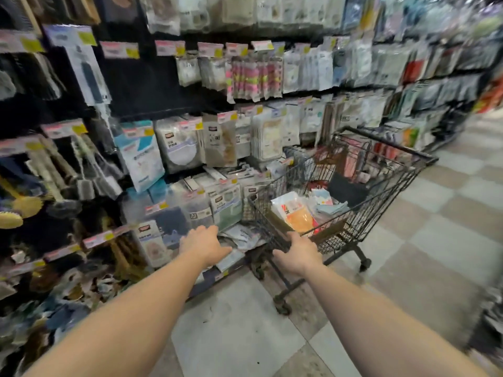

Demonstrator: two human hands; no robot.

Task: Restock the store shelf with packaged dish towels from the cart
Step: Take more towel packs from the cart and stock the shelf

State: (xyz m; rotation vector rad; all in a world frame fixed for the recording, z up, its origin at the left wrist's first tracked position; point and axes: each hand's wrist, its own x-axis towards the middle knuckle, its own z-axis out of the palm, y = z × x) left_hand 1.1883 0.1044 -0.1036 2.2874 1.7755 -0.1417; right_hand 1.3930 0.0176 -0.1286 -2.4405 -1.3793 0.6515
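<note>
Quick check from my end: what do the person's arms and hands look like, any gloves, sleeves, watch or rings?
Both forearms are bare all the way to the bottom edge of the picture; no sleeve shows. The left hand and the right hand wear no gloves. No watch or wristband shows at either wrist. No ring is visible, though the picture is blurred and most fingers are hidden.

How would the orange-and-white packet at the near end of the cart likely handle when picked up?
The orange-and-white packet looks like flat, glossy film, so probably light, floppy and somewhat slippery. It leans loosely in the cart, so it should lift freely.
</note>
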